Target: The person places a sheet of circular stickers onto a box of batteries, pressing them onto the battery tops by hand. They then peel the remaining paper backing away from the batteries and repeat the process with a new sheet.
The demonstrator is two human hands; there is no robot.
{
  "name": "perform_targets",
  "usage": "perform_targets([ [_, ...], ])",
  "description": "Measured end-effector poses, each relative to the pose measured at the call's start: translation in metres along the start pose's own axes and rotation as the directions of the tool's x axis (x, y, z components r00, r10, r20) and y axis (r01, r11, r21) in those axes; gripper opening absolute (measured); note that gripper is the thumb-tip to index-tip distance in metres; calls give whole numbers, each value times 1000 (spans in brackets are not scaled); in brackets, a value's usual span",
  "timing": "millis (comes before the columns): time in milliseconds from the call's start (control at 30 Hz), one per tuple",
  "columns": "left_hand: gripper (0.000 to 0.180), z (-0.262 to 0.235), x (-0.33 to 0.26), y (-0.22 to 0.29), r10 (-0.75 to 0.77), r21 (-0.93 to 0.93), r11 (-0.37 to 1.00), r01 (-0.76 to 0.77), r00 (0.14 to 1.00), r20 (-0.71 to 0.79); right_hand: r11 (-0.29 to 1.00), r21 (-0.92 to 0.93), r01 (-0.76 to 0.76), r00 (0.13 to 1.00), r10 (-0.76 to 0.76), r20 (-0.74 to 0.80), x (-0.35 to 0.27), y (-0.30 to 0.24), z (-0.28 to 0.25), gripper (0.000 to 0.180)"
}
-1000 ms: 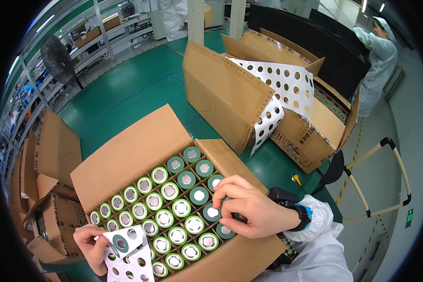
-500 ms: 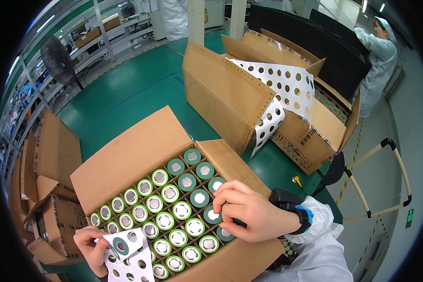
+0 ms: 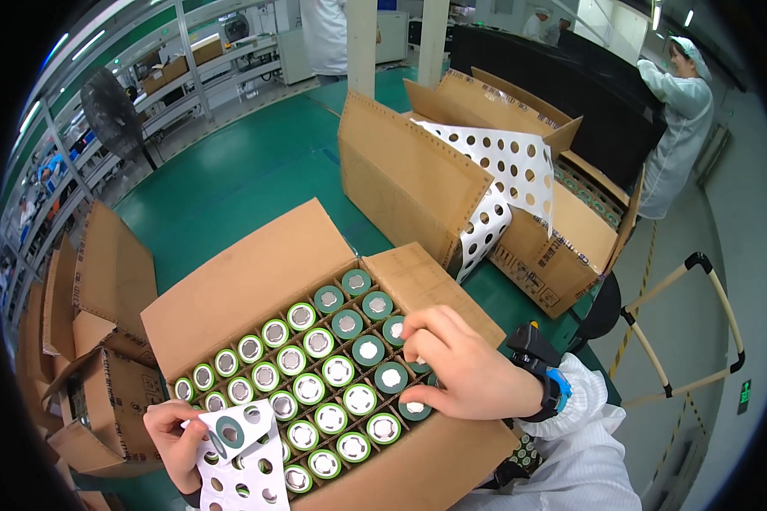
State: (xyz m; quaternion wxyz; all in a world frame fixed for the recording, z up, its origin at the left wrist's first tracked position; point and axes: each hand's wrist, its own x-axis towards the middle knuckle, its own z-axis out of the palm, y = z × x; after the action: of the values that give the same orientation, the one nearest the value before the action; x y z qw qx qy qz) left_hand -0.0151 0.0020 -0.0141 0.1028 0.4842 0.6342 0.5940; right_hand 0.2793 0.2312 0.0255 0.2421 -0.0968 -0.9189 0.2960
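Right hand [image 3: 469, 370], at five o'clock in the view, is loosely curled over upright cells, thumb and fingers parted, fingertips at the tops nearest it. Left hand [image 3: 175, 439], around half past seven, pinches a white strip between thumb and fingers.

Largest is the green surface [image 3: 256, 170], spreading toward ten and eleven o'clock. Next come open cartons [image 3: 405, 175] at two o'clock, and the near carton [image 3: 256, 285] at seven, its flaps spread and its inside divided into compartments. Over the two o'clock cartons drapes a punched white sheet [image 3: 503, 166].

Smaller is the white strip [image 3: 264, 473], hanging at seven o'clock over the near carton's corner; it has round holes and partly covers some cells. Bright-green-rimmed cells [image 3: 309, 388] fill the carton's seven o'clock part; the dark-green-topped cells [image 3: 368, 350] sit toward six, beside the right hand. Smallest, a green ring [image 3: 221, 433] shows on the strip's folded end.
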Motion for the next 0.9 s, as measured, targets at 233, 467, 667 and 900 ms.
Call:
perform_targets([
  [233, 13, 4, 4, 3, -34, -71, 997, 35, 999, 17, 976, -74, 203, 975, -195, 104, -34, -12, 8, 19],
  [467, 6, 4, 5, 9, -95, -145, 984, 99, 995, 36, 888, -405, 219, 973, -168, 159, -38, -27, 8, 15],
  [667, 5, 2, 4, 9, -107, -127, 985, 112, 993, 48, 903, -364, 226, 968, -166, 189, -30, -34, 11, 18],
  [900, 11, 5, 7, 11, -97, -143, 983, 113, 989, 115, 885, -386, 261, 964, -214, 161, -51, -41, 8, 24],
])
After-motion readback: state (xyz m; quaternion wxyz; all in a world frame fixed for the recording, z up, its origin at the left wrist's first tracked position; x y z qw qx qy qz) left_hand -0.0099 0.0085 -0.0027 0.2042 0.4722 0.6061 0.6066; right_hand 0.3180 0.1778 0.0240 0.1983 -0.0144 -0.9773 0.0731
